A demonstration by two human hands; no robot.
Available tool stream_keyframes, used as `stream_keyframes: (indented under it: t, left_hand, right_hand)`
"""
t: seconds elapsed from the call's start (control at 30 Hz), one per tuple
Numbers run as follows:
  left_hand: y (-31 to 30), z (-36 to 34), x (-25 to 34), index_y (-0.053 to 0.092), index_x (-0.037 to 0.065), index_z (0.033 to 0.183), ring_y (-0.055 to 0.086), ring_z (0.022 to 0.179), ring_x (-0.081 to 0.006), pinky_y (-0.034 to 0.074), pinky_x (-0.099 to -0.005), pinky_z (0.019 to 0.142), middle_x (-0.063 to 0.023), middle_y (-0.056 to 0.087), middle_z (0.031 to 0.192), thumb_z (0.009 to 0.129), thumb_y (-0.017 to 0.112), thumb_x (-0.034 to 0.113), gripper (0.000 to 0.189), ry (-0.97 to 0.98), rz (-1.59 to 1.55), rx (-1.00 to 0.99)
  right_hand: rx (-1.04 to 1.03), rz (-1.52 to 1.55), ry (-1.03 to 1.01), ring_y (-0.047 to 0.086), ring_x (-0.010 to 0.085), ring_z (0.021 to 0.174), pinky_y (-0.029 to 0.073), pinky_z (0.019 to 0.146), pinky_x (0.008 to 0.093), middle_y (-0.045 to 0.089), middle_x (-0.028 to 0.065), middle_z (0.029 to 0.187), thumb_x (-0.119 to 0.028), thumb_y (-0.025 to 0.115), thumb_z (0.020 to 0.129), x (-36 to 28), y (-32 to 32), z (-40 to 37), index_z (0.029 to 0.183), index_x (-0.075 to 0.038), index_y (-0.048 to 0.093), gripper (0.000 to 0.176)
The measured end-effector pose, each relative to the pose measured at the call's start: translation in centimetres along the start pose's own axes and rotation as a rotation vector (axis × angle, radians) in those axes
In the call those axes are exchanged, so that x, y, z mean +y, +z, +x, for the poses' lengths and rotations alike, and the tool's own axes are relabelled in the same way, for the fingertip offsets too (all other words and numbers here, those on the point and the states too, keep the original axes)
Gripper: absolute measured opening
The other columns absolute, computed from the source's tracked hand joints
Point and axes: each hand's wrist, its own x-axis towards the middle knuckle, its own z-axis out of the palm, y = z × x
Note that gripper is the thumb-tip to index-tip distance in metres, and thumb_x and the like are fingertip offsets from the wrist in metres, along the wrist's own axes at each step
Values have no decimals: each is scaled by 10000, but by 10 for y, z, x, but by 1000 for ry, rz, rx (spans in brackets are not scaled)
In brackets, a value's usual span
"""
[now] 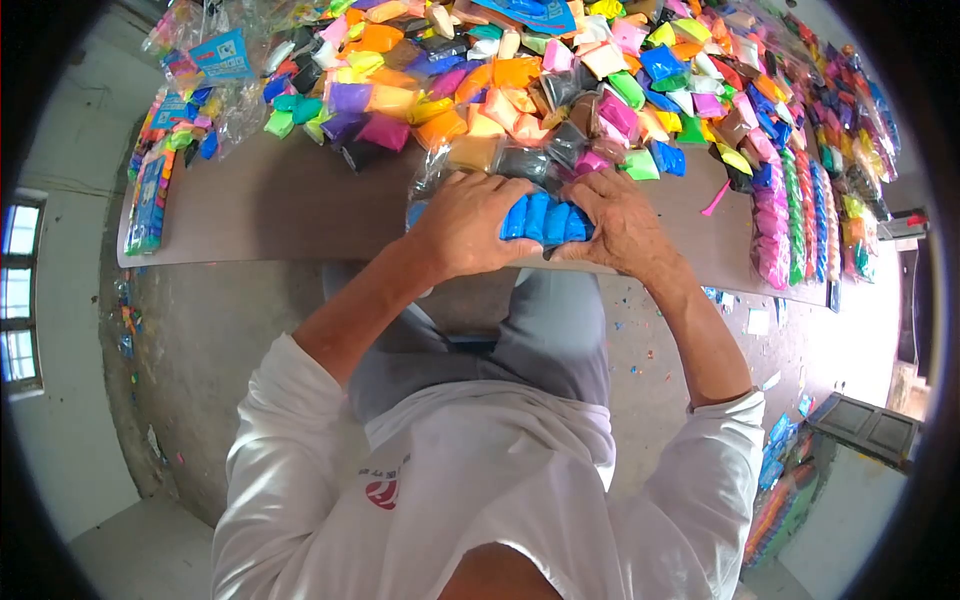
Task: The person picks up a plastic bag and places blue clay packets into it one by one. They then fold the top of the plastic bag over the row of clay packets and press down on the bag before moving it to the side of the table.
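At the table's near edge, a clear plastic bag (428, 172) holds a row of small blue packets (545, 218), with tan and black packets behind them. My left hand (465, 222) is closed round the left end of the blue row, fingers bent over its top. From the other side my right hand (622, 222) grips the right end, thumb low at the front edge. Just beyond both hands lies a heap of small soft packets (500, 75) in many colours. My fingers and palms hide parts of the bag.
Filled bags (150, 205) stand at the table's left end. Long sleeves of same-coloured packets (770, 235) lie at the right, beside more bagged packets (855, 130). A pink strip (716, 198) lies on the brown table (290, 215). Scraps litter the floor.
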Motion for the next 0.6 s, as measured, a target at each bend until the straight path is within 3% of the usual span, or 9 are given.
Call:
stream_keyframes:
  t: [0.13,0.23,0.3,0.33,0.4,0.5,0.57,0.6]
  left_hand:
    - [1,0,-2,540,77,1202,577,1060,-348,398,-456,944,-170,629,1096,734,741,435,623,-8,-4,-20]
    - [5,-1,-2,539,89,1208,568,1075,-346,393,-458,950,-158,626,1109,733,742,426,617,8,11,15]
    - [1,-1,1,538,105,1211,562,1085,-342,387,-461,958,-147,624,1119,732,742,418,607,-26,-7,-14]
    - [1,-1,1,538,105,1211,562,1085,-342,387,-461,958,-147,624,1119,732,742,418,607,-17,-15,-15]
    - [2,0,0,539,117,1211,562,1084,-343,387,-458,962,-141,626,1119,732,741,414,599,-28,-20,-23]
    - [1,1,1,536,119,1216,562,1087,-341,388,-456,963,-144,625,1120,731,741,416,605,-36,-8,-46]
    - [1,1,1,536,120,1218,562,1088,-339,389,-454,963,-143,626,1120,731,740,416,605,-41,-6,-48]
    - [1,1,0,536,121,1220,562,1090,-337,390,-452,963,-142,626,1120,731,739,415,606,-45,-1,-48]
  right_hand:
    - [233,30,-113,543,346,1075,427,949,440,594,150,1111,-402,852,523,-9,-14,-1,1267,-78,561,863]
    - [361,191,14,577,280,1071,448,938,396,624,124,1143,-342,860,593,2,-39,-16,1224,-50,599,743]
    - [471,618,237,598,196,1035,458,922,344,649,98,1137,-254,850,661,24,-57,-35,1191,-24,622,621]
    - [472,610,246,598,196,1035,458,922,344,649,98,1137,-254,850,661,31,-64,-44,1191,-24,622,621]
    - [547,790,376,599,142,982,456,903,306,672,70,1054,-203,837,694,39,-73,-58,1153,-5,640,538]
    - [459,739,329,593,125,989,453,904,295,676,61,1043,-188,837,697,39,-72,-67,1144,-12,646,517]
    - [350,565,329,595,182,1036,455,921,331,656,93,1119,-220,849,672,33,-65,-65,1204,-31,611,612]
    - [331,406,215,581,228,1076,443,946,355,631,116,1173,-233,854,644,18,-59,-56,1242,-43,580,685]
